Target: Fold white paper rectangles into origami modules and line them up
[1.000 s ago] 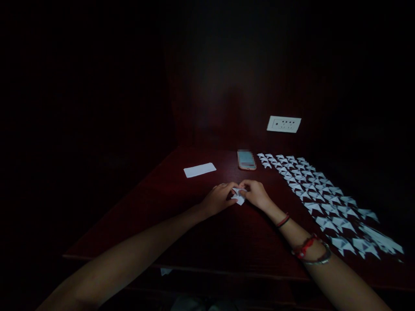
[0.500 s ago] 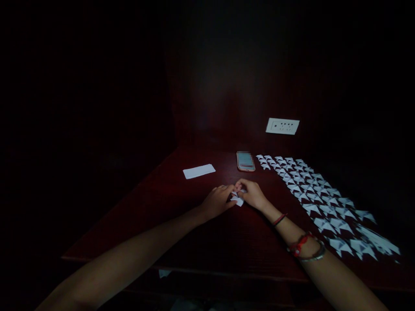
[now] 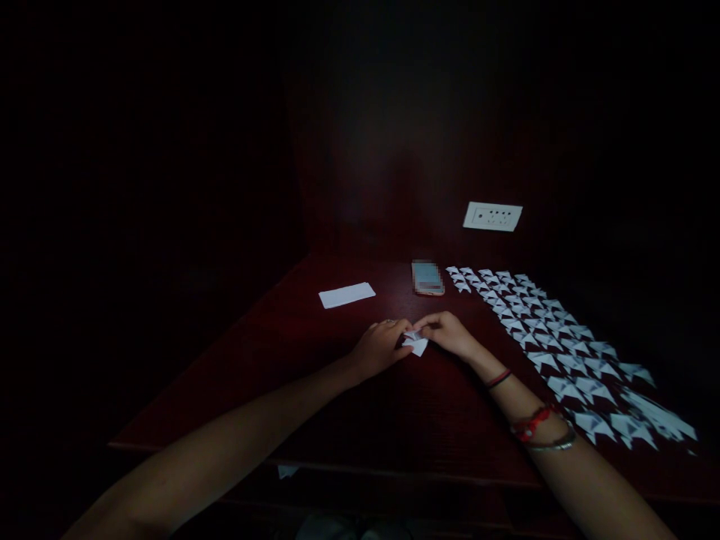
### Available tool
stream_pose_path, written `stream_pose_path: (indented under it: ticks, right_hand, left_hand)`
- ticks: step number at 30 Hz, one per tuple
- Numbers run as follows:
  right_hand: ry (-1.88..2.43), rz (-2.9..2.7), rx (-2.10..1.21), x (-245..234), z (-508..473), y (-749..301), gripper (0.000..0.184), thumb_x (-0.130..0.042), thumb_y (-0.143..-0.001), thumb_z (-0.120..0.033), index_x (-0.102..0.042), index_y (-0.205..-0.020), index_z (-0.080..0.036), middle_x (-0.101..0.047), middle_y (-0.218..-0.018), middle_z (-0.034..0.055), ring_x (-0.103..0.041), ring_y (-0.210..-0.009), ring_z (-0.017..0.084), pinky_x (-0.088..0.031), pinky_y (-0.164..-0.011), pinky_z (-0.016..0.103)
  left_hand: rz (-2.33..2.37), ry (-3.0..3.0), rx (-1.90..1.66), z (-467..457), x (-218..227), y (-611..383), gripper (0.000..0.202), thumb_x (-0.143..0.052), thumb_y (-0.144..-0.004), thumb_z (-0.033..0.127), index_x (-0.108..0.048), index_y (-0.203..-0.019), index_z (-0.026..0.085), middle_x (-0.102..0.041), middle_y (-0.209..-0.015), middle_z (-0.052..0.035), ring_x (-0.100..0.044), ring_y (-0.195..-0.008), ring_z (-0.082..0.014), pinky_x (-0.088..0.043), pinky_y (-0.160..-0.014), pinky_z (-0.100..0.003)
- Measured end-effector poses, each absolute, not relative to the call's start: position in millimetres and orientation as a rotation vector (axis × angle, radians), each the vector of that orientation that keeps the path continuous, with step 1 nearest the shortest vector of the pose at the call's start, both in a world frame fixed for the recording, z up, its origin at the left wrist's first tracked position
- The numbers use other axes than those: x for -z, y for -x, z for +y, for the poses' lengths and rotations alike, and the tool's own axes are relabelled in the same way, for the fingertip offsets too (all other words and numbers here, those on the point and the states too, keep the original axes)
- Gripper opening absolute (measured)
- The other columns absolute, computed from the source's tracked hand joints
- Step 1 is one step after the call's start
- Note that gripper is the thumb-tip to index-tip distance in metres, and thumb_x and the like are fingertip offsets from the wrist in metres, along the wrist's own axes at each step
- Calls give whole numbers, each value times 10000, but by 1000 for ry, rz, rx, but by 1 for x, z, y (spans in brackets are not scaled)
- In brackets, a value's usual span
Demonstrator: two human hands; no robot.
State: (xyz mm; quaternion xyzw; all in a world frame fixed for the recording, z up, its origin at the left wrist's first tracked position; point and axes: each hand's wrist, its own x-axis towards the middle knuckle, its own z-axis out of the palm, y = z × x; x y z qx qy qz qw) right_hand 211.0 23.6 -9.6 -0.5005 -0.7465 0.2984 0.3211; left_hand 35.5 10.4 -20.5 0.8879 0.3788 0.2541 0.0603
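A small folded white paper piece (image 3: 417,343) lies on the dark red wooden table (image 3: 394,405) near its middle. My left hand (image 3: 379,346) pinches its left side with closed fingers. My right hand (image 3: 448,334) pinches its upper right edge; red thread bands and a metal bangle sit on that wrist. Both hands press the paper against the tabletop.
Several folded white paper pieces (image 3: 562,345) lie in rows along the right side of the table. A phone (image 3: 427,278) rests at the back, a flat white paper strip (image 3: 346,295) to its left. A white wall socket (image 3: 492,216) is on the back panel. The surroundings are dark.
My right hand has shifted slightly right and up along the paper piece, so more of the fold shows between the hands. My left hand has stayed in place.
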Motion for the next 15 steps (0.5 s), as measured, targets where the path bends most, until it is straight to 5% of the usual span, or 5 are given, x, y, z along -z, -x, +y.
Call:
stream_pose_path:
  ticks: [5, 15]
  right_hand:
    - [1236, -1886, -1037, 10, 26, -215, 259, -486, -693, -313, -649, -741, -118, -636, -701, 36, -543, -627, 124, -409, -597, 234]
    - [1409, -1714, -867, 16, 25, -210, 122, -577, -550, -157, -594, -670, -139, -588, -645, 11, -526, -587, 110, -412, -576, 227]
  left_hand:
    - [1116, -2687, -791, 11, 21, -35, 203, -507, -736, 281, -439, -917, 219, -535, -897, 17, -491, -846, -174, -357, -738, -290]
    - [1092, -2598, -839, 10, 18, -33, 210, -543, -716, 258, -444, -899, 230, -530, -890, 30, -488, -839, -163, -358, -734, -285]
